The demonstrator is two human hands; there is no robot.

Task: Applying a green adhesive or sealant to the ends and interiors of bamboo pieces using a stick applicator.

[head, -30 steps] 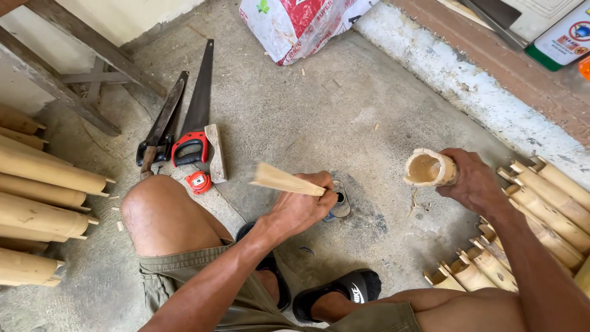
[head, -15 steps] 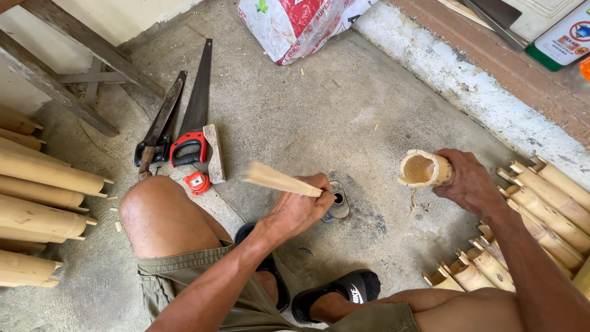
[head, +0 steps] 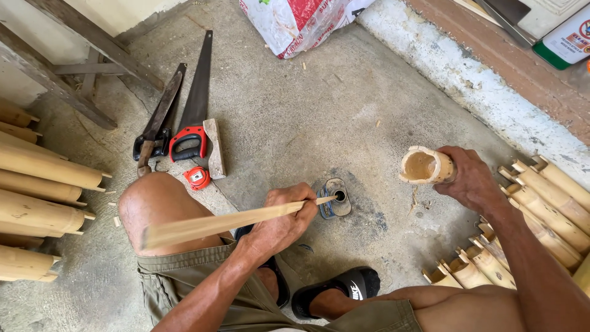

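A: Item, left hand: grip closed round a flat bamboo slat; long axis left to right, tip over a small metal fitting on the floor.

B: Item, right hand: grip wrapped round a hollow bamboo section, open end facing left; well right of the slat, nearer the right hand.

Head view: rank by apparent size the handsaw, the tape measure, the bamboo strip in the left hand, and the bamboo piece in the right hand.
1. Handsaw and bamboo strip look about equally long; the strip is nearer the camera, so no ranking.
2. Bamboo piece in the right hand.
3. Tape measure.
The left hand grips the strip.
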